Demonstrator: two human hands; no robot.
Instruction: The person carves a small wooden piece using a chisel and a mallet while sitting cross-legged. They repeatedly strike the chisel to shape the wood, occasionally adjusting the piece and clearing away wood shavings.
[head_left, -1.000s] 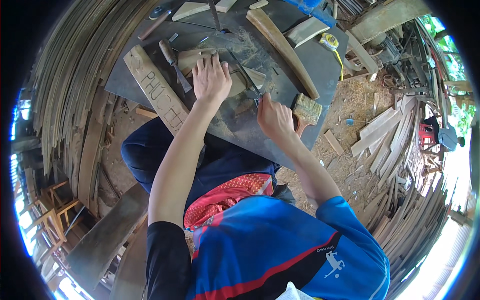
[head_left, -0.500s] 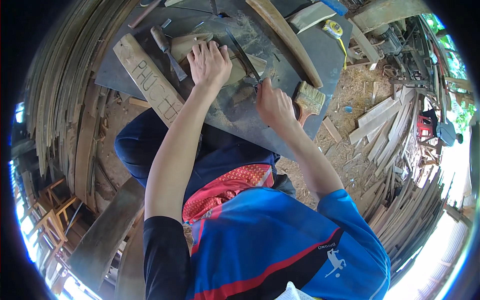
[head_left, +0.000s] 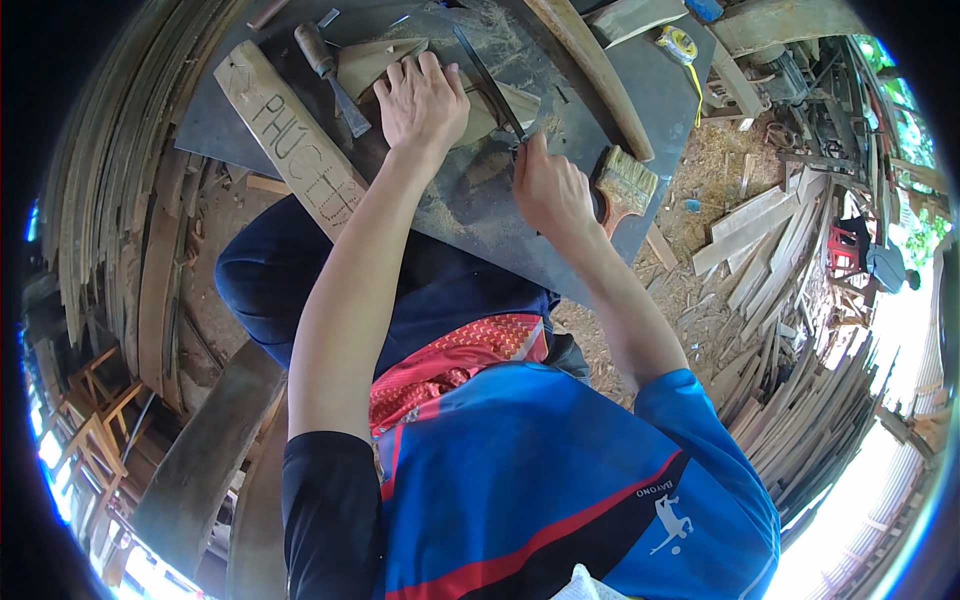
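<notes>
A dark table (head_left: 500,235) dusted with sawdust stands in a timber-filled workshop. Nearest the camera, the person's blue shirt (head_left: 530,470) bears a white figure and a short printed word. Over the table, the right grip (head_left: 553,190) is clenched around the near end of a dark, narrow tool (head_left: 487,78), perhaps a file, which slants away to the left. The left grip (head_left: 423,105) lies palm down over a pale wood piece (head_left: 477,118) in front of the person; whether its fingers clasp the wood or merely press it cannot be told. Good work here would seem to call for pinning the wood firmly to the table, keeping the tool at a steady angle and holding the left fingers clear of it. To their left lies a long board (head_left: 288,140) with large dark lettering, partly outlined in dots, and beside it a chisel (head_left: 325,65). A wide brush (head_left: 628,183) lies by the right grip. Farther off rests a yellow tape measure (head_left: 678,43), its markings too small to read.
</notes>
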